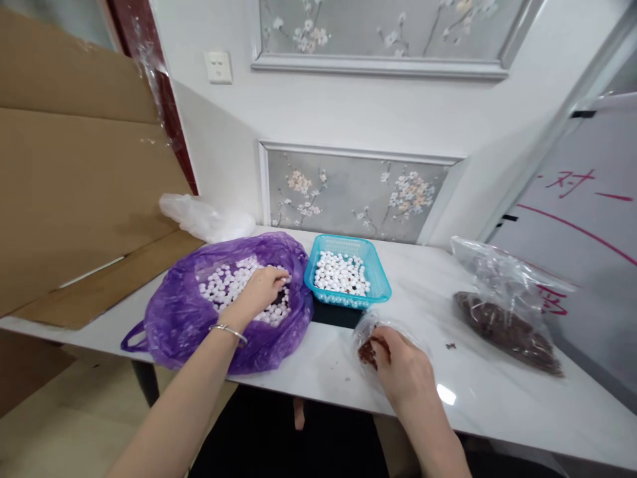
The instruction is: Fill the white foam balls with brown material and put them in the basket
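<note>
An open purple plastic bag [174, 299] holds many small white balls [219, 285]. My left hand [261, 289], with a bracelet at the wrist, is over these balls, its thumb and fingers pinched together. What sits between those fingertips is too small to make out. To the right, my right hand [405, 365] reaches into a small clear plastic bag [365, 326] of reddish-brown pieces [367, 353]. Its fingers are closed at the pieces, and the fingertips are partly hidden. Between the two bags, farther back, stands a blue plastic basket [381, 275] with more white balls [341, 272] and a few brown specks.
A larger clear bag [507, 325] of brown pieces lies at the right of the white table [318, 355]. Cardboard [84, 192] stands at the left, near a crumpled white plastic bag [209, 222]. A dark flat item [338, 315] lies under the basket's front. Behind is a wall.
</note>
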Demonstrator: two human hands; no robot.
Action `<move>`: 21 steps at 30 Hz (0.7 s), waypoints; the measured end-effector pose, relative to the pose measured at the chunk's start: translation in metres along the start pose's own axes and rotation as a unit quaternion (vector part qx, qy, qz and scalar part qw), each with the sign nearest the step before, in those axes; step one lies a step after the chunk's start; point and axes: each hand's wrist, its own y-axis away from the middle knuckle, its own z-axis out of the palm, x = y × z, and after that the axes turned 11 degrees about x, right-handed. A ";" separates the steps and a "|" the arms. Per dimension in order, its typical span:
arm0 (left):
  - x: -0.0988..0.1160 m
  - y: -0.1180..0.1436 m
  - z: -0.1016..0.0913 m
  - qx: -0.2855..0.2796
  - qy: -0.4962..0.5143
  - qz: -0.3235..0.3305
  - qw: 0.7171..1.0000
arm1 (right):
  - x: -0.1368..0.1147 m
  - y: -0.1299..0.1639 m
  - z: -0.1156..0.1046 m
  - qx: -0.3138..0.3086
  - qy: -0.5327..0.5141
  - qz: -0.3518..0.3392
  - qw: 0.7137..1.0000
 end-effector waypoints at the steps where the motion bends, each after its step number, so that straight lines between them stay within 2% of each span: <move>1: 0.007 0.004 0.002 0.009 0.045 -0.010 0.999 | 0.000 0.000 -0.001 0.003 -0.013 -0.002 1.000; 3: 0.021 0.016 0.009 0.013 0.144 -0.037 0.989 | -0.001 0.000 -0.004 0.009 -0.036 -0.005 0.999; 5: 0.035 0.032 0.019 -0.004 0.248 -0.073 0.966 | -0.003 -0.001 -0.007 0.015 -0.054 -0.004 0.998; 10: 0.055 0.066 0.043 -0.077 0.439 -0.167 0.879 | -0.004 0.000 -0.009 0.032 -0.102 0.014 0.994; 13: 0.060 0.076 0.057 -0.110 0.494 -0.211 0.836 | -0.001 0.001 -0.009 0.042 -0.137 0.040 0.989; 15: 0.061 0.080 0.065 -0.124 0.513 -0.232 0.817 | 0.000 0.001 -0.012 0.040 -0.164 0.061 0.984; 21: 0.065 0.090 0.082 -0.143 0.524 -0.269 0.795 | -0.003 0.003 -0.024 0.014 -0.275 0.134 0.952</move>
